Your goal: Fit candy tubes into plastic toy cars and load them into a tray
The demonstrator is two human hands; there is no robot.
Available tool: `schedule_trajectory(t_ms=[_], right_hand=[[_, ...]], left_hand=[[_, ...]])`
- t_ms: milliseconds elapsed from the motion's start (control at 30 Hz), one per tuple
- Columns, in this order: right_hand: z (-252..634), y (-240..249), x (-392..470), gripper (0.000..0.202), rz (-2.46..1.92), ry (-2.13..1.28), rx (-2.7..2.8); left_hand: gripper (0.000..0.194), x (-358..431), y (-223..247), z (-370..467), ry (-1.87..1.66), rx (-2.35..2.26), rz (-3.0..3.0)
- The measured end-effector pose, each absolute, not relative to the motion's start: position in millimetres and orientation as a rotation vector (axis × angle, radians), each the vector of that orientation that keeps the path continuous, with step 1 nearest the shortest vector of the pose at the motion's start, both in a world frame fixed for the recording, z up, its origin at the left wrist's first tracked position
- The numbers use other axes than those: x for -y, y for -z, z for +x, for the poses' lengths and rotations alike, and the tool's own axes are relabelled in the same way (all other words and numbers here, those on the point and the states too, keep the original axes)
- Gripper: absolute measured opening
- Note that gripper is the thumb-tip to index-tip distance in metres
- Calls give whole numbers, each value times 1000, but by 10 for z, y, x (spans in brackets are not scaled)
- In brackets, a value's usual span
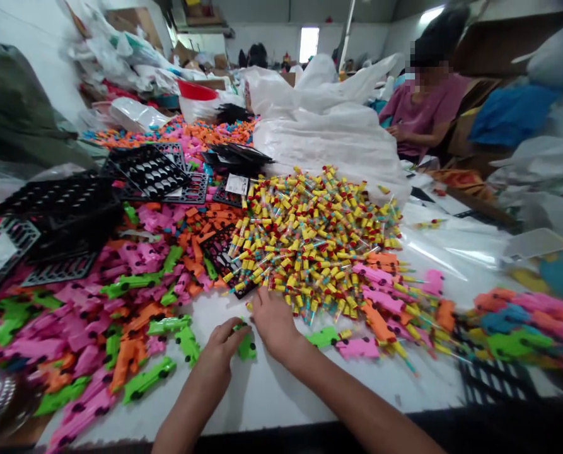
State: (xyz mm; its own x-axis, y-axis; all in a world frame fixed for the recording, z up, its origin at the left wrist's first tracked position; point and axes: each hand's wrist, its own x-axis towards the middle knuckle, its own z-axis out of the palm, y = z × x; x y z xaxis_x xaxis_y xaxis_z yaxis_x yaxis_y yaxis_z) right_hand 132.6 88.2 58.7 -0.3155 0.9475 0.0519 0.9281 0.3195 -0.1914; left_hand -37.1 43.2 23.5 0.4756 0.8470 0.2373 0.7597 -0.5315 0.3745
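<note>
My left hand [224, 343] has its fingers curled round a green toy car [247, 345] low over the white table [272, 397]. Just to its right, my right hand [274, 321] reaches to the near edge of a heap of small yellow-capped tubes [309, 239]; its fingertips are at the tubes, and what they pinch, if anything, is hidden. A green car [323, 337] and a pink car [358, 348] lie to the right of my right hand, with a yellow-capped tube between them.
Pink, orange and green cars [134, 258] are piled at the left. Black trays [63, 208] lie on them. White plastic sheeting [328, 132] covers the area behind the tubes. A person [427, 113] sits at the back right. More cars [522, 321] lie at the right.
</note>
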Motion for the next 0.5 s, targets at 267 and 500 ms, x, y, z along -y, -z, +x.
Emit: schedule_trajectory(t_ms=[267,500], right_hand=[[1442,-399,-789,23,-1561,-108,2501],[1773,-524,-801,11,-1356,-246,2409]], left_hand=[[28,-385,-425,-260,-403,-1634,2446],[20,-193,-426,-315,-494,-1572,2352]])
